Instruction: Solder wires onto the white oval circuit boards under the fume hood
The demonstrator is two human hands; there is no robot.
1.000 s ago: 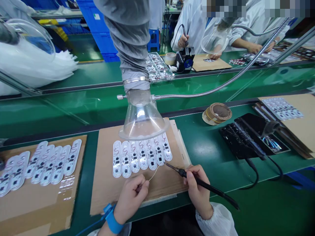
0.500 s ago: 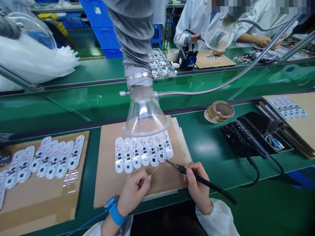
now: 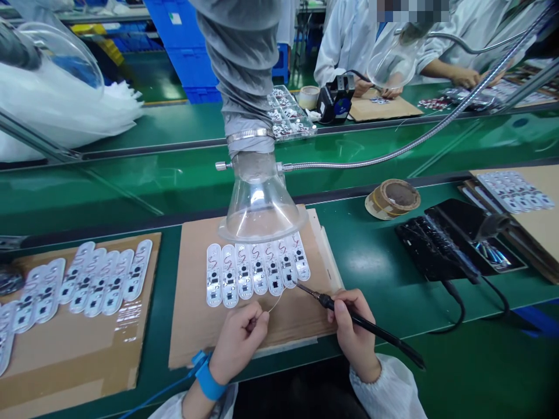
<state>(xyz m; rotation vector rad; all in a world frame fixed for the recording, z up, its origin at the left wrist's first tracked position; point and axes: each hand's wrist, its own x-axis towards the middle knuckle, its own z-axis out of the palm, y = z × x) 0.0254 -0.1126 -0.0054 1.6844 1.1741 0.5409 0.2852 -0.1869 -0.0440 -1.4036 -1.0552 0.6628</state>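
Several white oblong circuit boards [image 3: 258, 276] with thin red wires lie in a row on a cardboard sheet [image 3: 196, 326]. My right hand [image 3: 354, 331] grips a black soldering iron [image 3: 325, 301], its tip touching or just above the lower end of a board near the row's right. Pinched in my left hand [image 3: 244, 334] is a thin strand of solder wire [image 3: 276, 304], which curves up toward the iron's tip. A blue wrist strap [image 3: 208, 378] circles my left wrist. Above the boards' far ends hangs a clear fume hood [image 3: 262, 218], partly covering them.
More boards lie on another cardboard sheet [image 3: 109, 364] at left. A tape roll [image 3: 393, 199] and a black soldering stand [image 3: 430, 247] are to the right. Across the green divider, a co-worker's hand [image 3: 392, 90] works over cardboard. A metal flexible hose [image 3: 371, 162] spans the middle.
The view has shifted slightly, so everything sits a little further right. Both my hands hold nearly the same pose, the iron's tip staying by the same board. The co-worker's iron hand has lowered.
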